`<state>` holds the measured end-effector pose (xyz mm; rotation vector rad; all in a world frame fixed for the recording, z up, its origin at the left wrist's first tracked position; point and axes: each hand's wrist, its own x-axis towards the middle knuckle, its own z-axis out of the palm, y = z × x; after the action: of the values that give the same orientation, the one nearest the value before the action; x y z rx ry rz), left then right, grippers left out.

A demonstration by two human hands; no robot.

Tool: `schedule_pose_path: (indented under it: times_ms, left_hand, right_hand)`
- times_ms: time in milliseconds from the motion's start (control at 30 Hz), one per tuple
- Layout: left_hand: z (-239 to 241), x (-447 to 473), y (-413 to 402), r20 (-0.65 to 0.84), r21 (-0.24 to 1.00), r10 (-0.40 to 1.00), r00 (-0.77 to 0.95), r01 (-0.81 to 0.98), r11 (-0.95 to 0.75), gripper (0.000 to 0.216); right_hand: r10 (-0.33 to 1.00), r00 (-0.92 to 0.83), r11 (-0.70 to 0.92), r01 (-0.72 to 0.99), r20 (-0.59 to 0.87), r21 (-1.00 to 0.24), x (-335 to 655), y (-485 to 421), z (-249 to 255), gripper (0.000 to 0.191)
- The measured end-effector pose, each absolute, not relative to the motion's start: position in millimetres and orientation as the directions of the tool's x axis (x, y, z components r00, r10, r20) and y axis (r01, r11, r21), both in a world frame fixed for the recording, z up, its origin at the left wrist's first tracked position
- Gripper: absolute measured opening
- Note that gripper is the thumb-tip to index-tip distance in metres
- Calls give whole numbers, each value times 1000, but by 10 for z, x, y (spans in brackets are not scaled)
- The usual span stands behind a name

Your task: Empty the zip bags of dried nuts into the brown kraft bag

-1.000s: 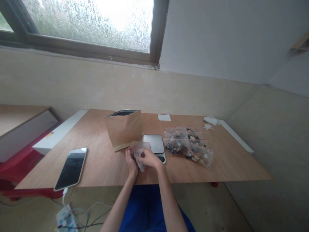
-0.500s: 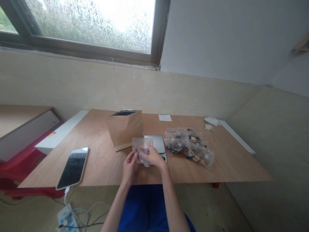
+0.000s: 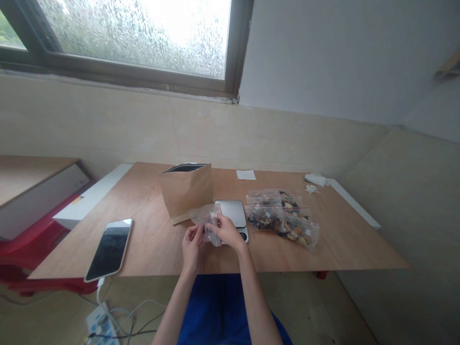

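Between my hands is a clear zip bag (image 3: 205,215) with a red strip along one edge. My left hand (image 3: 192,242) pinches its lower left side. My right hand (image 3: 227,231) grips it from the right, near the red strip. What the bag holds, if anything, I cannot make out. Just behind and to the right lies a silver kitchen scale (image 3: 233,213), partly covered by the bag and my right hand. A brown paper pouch (image 3: 189,191) stands upright with its top open, behind the bag to the left.
To the right lie several zip bags (image 3: 283,218) filled with dark and tan dried pieces. A phone (image 3: 109,249) with a cable rests at the left front edge. A white paper (image 3: 246,175) and crumpled white scraps (image 3: 316,180) are at the back. A power strip (image 3: 102,323) sits below.
The zip bag has tilted and shifted slightly left in my hands, its red strip now further left. Both hands keep their hold, and the other things stay in place.
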<state>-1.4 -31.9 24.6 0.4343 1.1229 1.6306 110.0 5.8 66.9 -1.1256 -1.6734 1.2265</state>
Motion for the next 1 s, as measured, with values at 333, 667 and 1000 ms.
schedule_pose_path:
  times_ms: [333, 667, 1000]
  left_hand:
    - [91, 62, -286, -303, 718, 888, -346, -696, -27, 32]
    - [-7, -16, -229, -287, 587, 940, -187, -810, 18, 13]
    - [64, -24, -254, -331, 578, 921, -208, -815, 24, 10]
  right_hand:
    - [983, -161, 105, 113, 86, -988, 1076, 136, 551, 17]
    - [1000, 14, 9, -115, 7, -993, 1041, 238, 538, 25]
    - [966, -16, 253, -111, 256, -961, 806, 823, 1619, 25]
